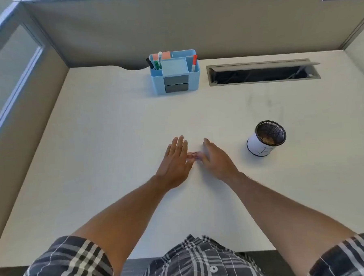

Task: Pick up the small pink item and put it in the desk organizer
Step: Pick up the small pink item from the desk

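Observation:
The small pink item (192,155) lies on the white desk (113,141), in the narrow gap between my two hands. My left hand (176,159) rests flat with its fingers stretched out, the thumb side against the item's left end. My right hand (214,157) is blurred, fingers spread, and its thumb side meets the item's right end; neither hand is closed around it. The blue desk organizer (175,71) stands at the back of the desk, well beyond both hands. It holds several markers, sticky notes and two small grey drawers.
A black mesh pen cup (266,138) with a white paper label stands to the right of my right hand. An open cable tray slot (263,72) sits to the right of the organizer. Grey partition walls (171,26) close the desk at the back and both sides.

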A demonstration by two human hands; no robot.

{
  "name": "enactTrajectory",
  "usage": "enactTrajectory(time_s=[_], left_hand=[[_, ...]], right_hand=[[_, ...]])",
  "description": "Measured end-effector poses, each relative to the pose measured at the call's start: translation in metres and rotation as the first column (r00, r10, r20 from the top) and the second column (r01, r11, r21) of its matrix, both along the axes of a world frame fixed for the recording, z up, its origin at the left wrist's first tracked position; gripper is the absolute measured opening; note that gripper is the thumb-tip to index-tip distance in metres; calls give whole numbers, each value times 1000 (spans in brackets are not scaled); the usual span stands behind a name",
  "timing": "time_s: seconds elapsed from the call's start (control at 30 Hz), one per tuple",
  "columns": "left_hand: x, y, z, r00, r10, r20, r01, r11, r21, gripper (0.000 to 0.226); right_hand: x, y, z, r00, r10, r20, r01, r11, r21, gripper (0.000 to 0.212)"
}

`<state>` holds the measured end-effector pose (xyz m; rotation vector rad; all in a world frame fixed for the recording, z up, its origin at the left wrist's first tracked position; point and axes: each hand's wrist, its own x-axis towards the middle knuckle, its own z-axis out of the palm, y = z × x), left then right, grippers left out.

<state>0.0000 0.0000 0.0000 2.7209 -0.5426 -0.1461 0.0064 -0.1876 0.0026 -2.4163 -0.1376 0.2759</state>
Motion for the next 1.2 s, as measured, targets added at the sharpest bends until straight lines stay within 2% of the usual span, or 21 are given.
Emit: enactTrajectory(time_s=[0.1, 0.27, 0.43, 0.5, 0.57, 0.63, 0.77, 0.87, 0.93, 1.03, 1.2], left_hand=[[0, -1, -5, 1000, 2, 11, -3, 999, 32, 61], [1, -4, -5, 1000, -19, 13, 18, 999, 31, 43], [6, -8, -8, 1000, 27, -12, -28, 998, -65, 22], [7, -10, -5, 998, 58, -38, -63, 989, -134, 19], [6, -10, -1, 993, 94, -73, -107, 973, -204, 21], [5, -9, 6, 988, 118, -102, -141, 957, -254, 19], [6, -8, 17, 965, 172, -196, -231, 913, -336, 14], [9, -9, 24, 954, 151, -260, -253, 870, -424, 15], [10, -11, 32, 926, 119, -357, -293, 824, -485, 14], [14, -12, 44, 852, 69, -519, -382, 761, -525, 18], [20, -9, 57, 784, -40, -620, -452, 648, -613, 21]], right_hand=[[-2, -2, -5, 998, -29, 49, 26, 998, 50, 45], [-2, -6, -11, 982, 31, 185, -43, 997, 57, 9], [7, -5, -17, 973, 24, 228, -43, 996, 77, 1], [8, -4, -14, 989, -26, 146, 5, 990, 143, 5], [10, -5, -7, 992, -109, -59, 120, 963, 243, 11], [14, -9, -2, 970, -123, -211, 189, 926, 326, 13], [13, -13, 14, 915, -111, -388, 327, 768, 550, 23], [11, -16, 24, 901, -80, -427, 350, 715, 605, 15], [10, -18, 29, 900, -68, -430, 351, 697, 625, 14], [9, -20, 37, 919, -42, -393, 295, 734, 612, 15], [11, -23, 53, 933, 17, -359, 225, 750, 622, 20]])
